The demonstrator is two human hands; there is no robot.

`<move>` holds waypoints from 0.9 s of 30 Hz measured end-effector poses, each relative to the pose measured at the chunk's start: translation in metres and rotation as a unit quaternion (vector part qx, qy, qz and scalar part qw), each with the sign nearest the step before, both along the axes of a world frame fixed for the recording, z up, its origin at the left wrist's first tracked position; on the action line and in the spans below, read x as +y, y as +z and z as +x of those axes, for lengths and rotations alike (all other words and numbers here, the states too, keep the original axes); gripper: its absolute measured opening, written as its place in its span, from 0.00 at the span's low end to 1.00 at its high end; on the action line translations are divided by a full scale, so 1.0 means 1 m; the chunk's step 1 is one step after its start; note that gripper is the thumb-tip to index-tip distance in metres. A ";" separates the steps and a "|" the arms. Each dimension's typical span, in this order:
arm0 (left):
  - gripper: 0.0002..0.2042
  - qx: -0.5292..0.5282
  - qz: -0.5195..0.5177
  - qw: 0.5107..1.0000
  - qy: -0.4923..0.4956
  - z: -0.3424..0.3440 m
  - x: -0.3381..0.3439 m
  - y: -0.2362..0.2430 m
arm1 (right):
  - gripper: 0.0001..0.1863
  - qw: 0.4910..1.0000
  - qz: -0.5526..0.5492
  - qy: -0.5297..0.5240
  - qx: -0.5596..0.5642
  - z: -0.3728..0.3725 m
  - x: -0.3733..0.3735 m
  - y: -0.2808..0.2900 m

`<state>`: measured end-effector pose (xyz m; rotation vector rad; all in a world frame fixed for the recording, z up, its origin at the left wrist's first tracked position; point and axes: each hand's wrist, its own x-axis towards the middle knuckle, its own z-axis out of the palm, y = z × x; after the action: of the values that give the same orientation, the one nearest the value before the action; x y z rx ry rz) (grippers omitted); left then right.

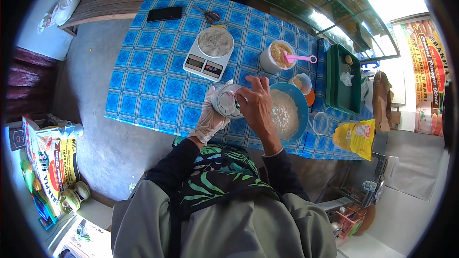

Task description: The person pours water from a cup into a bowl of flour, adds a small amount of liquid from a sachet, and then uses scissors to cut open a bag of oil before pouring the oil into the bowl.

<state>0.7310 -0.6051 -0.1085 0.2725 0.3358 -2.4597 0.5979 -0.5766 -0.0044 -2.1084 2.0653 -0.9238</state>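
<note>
My left hand (209, 120), in a clear thin glove, is wrapped round a clear plastic tub (226, 104) with whitish contents, held over the table's near edge. My bare right hand (258, 104) has its fingers pinched together at the tub's right rim; what they hold, if anything, is hidden. Under and beside my right wrist stands a blue bowl (303, 110) with white flour (285, 114) in it. Beyond my hands a white kitchen scale (204, 65) carries a round, silvery dish (215, 42). A white tub (269, 63) of light brown, crumbly stuff holds a pink spoon (301, 59).
A blue checked cloth (138, 81) covers the table. At the far left lies a black phone (165, 14). On the right are a small clear cup (302, 83), an empty clear tub (319, 123), a yellow bag (355, 138) and green trays (343, 79). A glass cabinet (330, 5) stands behind.
</note>
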 end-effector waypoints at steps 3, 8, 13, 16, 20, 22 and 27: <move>0.32 -0.002 -0.007 1.000 -0.001 0.003 0.000 -0.005 | 0.07 1.000 0.011 0.011 -0.004 0.000 0.003 -0.002; 0.31 -0.003 -0.017 1.000 -0.004 -0.001 0.002 0.000 | 0.08 0.999 -0.024 0.007 0.027 0.000 0.010 -0.002; 0.30 -0.109 -0.046 0.993 -0.012 0.006 0.007 -0.017 | 0.04 0.982 0.179 -0.038 0.037 0.007 0.019 -0.035; 0.29 -0.136 -0.041 0.990 -0.020 0.019 0.012 -0.017 | 0.06 0.969 0.230 -0.027 0.084 0.011 0.017 -0.047; 0.28 -0.147 -0.077 0.986 0.002 0.039 0.019 -0.037 | 0.05 0.971 0.229 -0.018 0.063 0.026 0.014 -0.062; 0.27 -0.153 -0.046 0.987 0.015 0.050 0.020 -0.044 | 0.04 0.971 0.232 -0.008 0.053 0.031 0.007 -0.069; 0.27 -0.188 -0.041 0.980 0.048 0.074 0.018 -0.057 | 0.04 0.981 0.183 0.051 0.030 0.040 0.010 -0.081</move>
<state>0.8050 -0.5872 -0.1655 0.6580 0.0825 -2.2591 0.6374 -0.5671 -0.0853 -2.0387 1.9473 -0.4290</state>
